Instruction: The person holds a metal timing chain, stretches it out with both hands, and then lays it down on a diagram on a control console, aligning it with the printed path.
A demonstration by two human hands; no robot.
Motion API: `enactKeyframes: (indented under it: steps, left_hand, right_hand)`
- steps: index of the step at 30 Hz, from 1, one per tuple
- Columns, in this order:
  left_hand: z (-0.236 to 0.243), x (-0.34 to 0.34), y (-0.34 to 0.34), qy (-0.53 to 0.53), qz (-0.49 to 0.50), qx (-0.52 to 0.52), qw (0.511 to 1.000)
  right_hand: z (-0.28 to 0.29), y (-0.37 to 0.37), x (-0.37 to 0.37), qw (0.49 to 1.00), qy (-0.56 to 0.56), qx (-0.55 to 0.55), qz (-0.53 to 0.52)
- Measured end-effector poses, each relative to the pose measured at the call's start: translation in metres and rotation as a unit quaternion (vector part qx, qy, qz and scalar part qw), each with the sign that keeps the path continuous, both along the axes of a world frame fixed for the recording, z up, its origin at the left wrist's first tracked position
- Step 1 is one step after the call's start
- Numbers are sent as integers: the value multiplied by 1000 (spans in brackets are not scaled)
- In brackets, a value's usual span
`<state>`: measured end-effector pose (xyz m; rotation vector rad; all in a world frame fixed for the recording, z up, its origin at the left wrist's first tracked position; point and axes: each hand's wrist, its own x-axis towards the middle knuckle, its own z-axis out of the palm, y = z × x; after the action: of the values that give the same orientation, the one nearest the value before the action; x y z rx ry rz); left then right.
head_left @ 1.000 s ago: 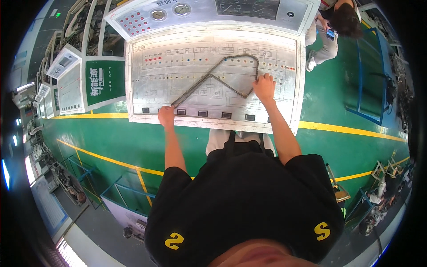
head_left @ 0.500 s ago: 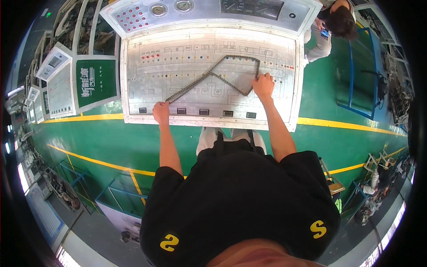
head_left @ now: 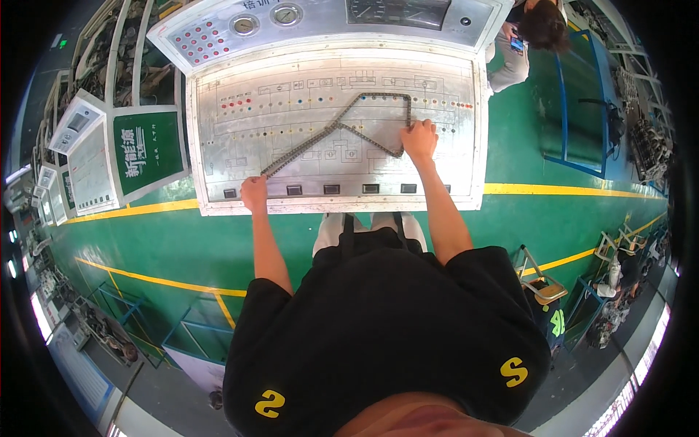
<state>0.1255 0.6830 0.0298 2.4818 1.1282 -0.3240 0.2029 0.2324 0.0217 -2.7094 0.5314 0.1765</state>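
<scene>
A dark metal roller chain [head_left: 298,150] lies as a closed loop on a sloping silver panel [head_left: 240,156] printed with a wiring diagram. Its left part is drawn out into two close, nearly parallel runs; the right part spreads into a wide, angular shape. At the lower left end, my left hand [head_left: 254,193] pinches the chain with its fingers closed. My right hand [head_left: 420,140] rests on the panel at the loop's right side, fingers curled onto the chain. The links under the fingers of both hands are hidden.
Above the panel rises a console with round gauges [head_left: 286,14] and a dark instrument cluster [head_left: 397,12]. Small black switches [head_left: 331,189] line the panel's lower edge. A seated person [head_left: 510,65] holds a phone at the far right. A folding stool [head_left: 545,291] stands behind me, right.
The view has shifted and turned slightly, so the panel sits a little further left. Both hands keep their hold on the chain, whose shape is nearly the same.
</scene>
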Motion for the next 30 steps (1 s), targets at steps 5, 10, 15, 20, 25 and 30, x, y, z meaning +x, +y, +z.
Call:
enactKeyframes:
  steps: [5,10,15,20,25,30]
  left_hand:
    - [-3,-1,-4,-6,0,5,1000]
    - [-9,-13,-3,-41,-48,1,998]
    - [-19,-22,6,-42,-79,0,996]
    - [-10,-27,-5,-47,-92,-10,995]
    - [-1,-31,-24,-123,-149,12,981]
    - [15,-23,-66,-152,-280,-10,948]
  right_hand:
    - [7,-4,-2,1000,19,-11,13]
    - [3,-13,-17,1000,-4,-16,12]
    - [14,-1,-40,997,-80,-5,8]
    - [19,31,-80,991,-112,36,65]
    - [22,53,-112,991,-96,-17,86]
    - [20,47,-118,992,-121,-19,29]
